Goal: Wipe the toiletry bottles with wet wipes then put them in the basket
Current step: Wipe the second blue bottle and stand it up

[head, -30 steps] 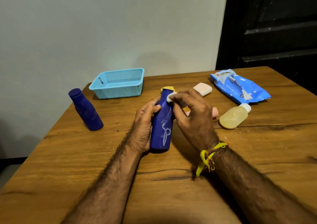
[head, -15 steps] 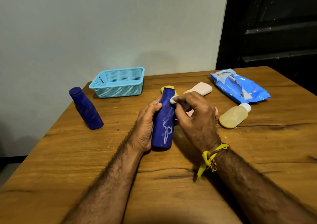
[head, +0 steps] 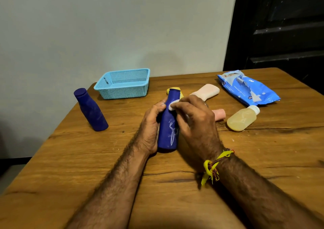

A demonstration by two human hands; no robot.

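Observation:
A dark blue bottle (head: 169, 130) with a white mark stands upright at the table's middle. My left hand (head: 151, 125) grips its left side. My right hand (head: 194, 121) pinches a small white wipe (head: 172, 106) and presses it against the bottle's neck. A second dark blue bottle (head: 91, 110) stands at the left. The light blue basket (head: 123, 83) sits at the back and looks empty. Behind my hands lie a pale pink bottle (head: 208, 91), a pink one (head: 219, 114) mostly hidden, a yellow one (head: 181, 92) mostly hidden, and a clear yellowish bottle (head: 242, 118).
A blue pack of wet wipes (head: 249, 88) lies at the back right of the wooden table (head: 87, 167). A grey wall runs behind the table's far edge and a dark door stands at the right. The table's left edge drops off beside the standing blue bottle.
My right hand with the wipe has slid down from the bottle's cap to its neck. My left hand keeps its grip on the bottle.

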